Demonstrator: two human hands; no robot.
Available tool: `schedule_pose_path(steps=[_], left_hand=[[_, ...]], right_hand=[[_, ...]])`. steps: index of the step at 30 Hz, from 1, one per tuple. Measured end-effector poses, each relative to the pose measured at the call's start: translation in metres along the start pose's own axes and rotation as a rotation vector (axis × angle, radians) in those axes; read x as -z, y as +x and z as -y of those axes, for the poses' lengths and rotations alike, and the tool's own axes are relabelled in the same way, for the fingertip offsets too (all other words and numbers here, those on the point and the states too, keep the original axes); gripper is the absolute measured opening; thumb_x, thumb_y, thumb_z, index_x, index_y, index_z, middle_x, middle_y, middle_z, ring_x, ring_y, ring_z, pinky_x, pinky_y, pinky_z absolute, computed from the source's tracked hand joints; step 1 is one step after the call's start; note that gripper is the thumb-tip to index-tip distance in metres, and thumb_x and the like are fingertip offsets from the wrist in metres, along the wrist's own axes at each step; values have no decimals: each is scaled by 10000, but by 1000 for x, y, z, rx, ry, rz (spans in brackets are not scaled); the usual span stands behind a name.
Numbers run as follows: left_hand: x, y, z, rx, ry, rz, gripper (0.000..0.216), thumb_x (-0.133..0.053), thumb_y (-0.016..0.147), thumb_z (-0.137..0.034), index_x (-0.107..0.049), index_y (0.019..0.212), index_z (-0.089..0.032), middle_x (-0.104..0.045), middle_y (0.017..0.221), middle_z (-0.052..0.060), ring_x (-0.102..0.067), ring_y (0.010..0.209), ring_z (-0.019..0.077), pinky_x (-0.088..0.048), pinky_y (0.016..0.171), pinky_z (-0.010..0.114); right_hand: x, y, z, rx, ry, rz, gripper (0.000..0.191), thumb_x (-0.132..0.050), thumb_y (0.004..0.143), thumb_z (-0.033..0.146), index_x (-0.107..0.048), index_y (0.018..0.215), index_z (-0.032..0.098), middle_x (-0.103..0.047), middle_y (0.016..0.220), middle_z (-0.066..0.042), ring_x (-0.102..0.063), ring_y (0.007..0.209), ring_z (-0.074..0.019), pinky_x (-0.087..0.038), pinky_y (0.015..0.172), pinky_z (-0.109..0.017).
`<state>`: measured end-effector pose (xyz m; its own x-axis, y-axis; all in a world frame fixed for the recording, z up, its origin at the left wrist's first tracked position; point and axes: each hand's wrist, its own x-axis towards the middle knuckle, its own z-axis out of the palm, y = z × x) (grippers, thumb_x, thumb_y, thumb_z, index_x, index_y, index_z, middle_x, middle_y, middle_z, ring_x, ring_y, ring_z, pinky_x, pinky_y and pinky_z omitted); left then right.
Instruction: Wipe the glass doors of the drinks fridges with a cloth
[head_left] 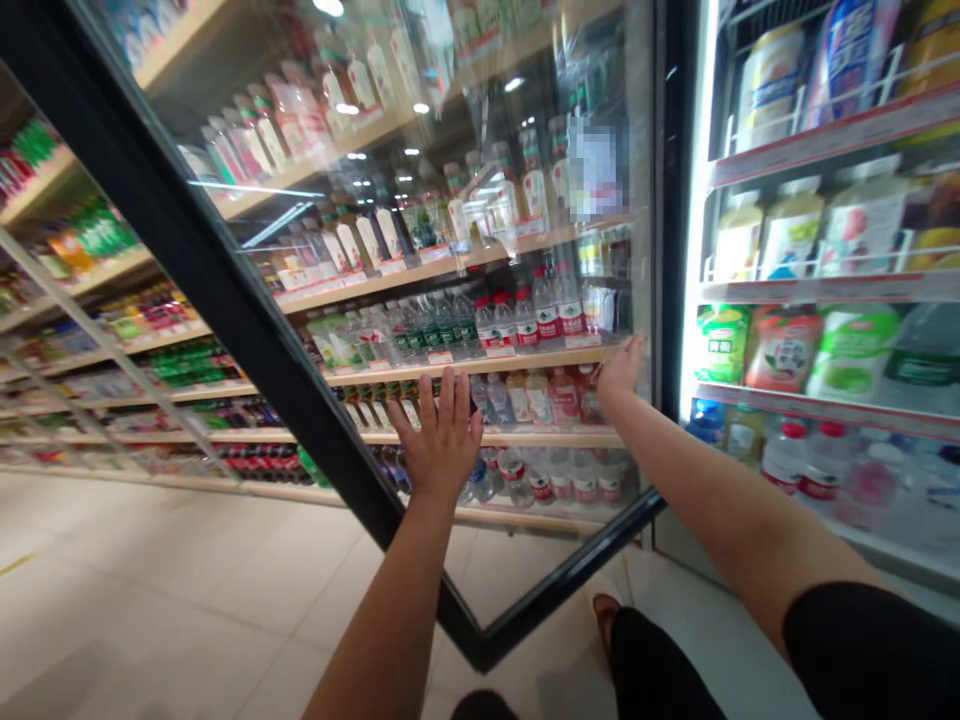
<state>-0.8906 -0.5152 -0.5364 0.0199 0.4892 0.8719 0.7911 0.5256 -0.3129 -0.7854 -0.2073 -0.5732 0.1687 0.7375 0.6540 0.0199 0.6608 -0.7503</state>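
A glass cooler door with a black frame [259, 330] stands swung open in front of me. My left hand [439, 440] is spread against its pane, fingers apart and pointing up, with nothing in it. Near the door's right-hand edge, my right hand [621, 368] rests at the glass, seen side-on and a little blurred. Its fingers look stretched out, and no object shows in it. Through the pane appear shelves with red-capped water bottles [527, 318] and dark green bottles [442, 322], partly mixed with reflections.
To the right is the lit cooler, its shelves [825, 290] stocked with drink bottles and cans [771, 85]. Store shelving [172, 395] runs along the left. Below are the pale tiled floor [187, 590] and my foot [604, 612], close to the door's bottom corner.
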Motion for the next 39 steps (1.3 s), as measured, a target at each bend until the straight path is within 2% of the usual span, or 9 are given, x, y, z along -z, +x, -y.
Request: schedule_pose_path(steps=[3,6,11,18,23,27,32,35,39], left_hand=[[0,0,0,1,11,8,738,-521,997,-318,-117,1609,-236,-325,1605,127,-102,1543,320,77,1200,709],[0,0,1,17,-12,31,716,-525,994,-319,-161,1605,-242,-325,1605,130,-106,1541,333,58,1193,727],[-2,1,2,24,-5,38,700,-546,988,-331,-215,1596,-229,-289,1612,169,-119,1536,356,12,1183,749],[-4,1,2,22,4,5,694,-550,984,-339,-237,1592,-223,-242,1619,200,-152,1528,374,-27,1173,763],[-3,0,1,8,43,0,705,-549,985,-336,-219,1596,-216,-240,1620,200,-148,1532,366,-35,1174,760],[-1,0,-1,13,39,11,708,-549,981,-327,-217,1597,-218,-229,1626,194,-135,1536,364,-36,1177,757],[-2,1,1,11,20,-1,697,-549,979,-321,-237,1592,-214,-264,1615,195,-153,1531,371,-33,1177,758],[-2,1,2,21,-17,24,706,-553,976,-322,-227,1595,-226,-306,1605,178,-152,1531,371,-6,1170,768],[-2,1,4,21,-26,43,722,-552,975,-322,-201,1600,-231,-294,1615,164,-130,1536,363,4,1179,758]], right_hand=[[-16,-5,48,120,29,46,602,-263,974,249,-327,1569,179,-299,1641,-110,-211,1540,-234,-159,1266,-558],[-14,-48,87,481,62,231,599,-314,982,197,-308,1580,216,-259,1666,-77,-110,1569,-234,-159,1270,-554],[4,-90,106,787,35,472,607,-333,969,131,-350,1567,239,-370,1620,-73,-163,1561,-218,-242,1253,-526],[-4,-17,72,491,67,223,614,-310,957,157,-342,1565,237,-259,1663,-44,-169,1554,-211,-178,1279,-516],[14,-24,-2,-18,-9,59,636,-302,900,133,-368,1530,87,-303,1625,-176,-226,1537,-257,-216,1256,-545],[10,-11,-7,-99,-19,-3,642,-278,888,110,-347,1520,16,-303,1606,-243,-223,1532,-303,-179,1243,-595],[-12,-25,59,241,21,121,631,-307,936,142,-327,1565,190,-277,1655,-79,-151,1558,-212,-158,1274,-525],[-9,-73,88,576,25,313,611,-316,959,139,-345,1564,212,-297,1652,-73,-84,1573,-214,-177,1269,-538],[0,-92,103,760,-30,452,593,-341,954,125,-408,1536,218,-385,1611,-80,-150,1563,-215,-231,1254,-515]])
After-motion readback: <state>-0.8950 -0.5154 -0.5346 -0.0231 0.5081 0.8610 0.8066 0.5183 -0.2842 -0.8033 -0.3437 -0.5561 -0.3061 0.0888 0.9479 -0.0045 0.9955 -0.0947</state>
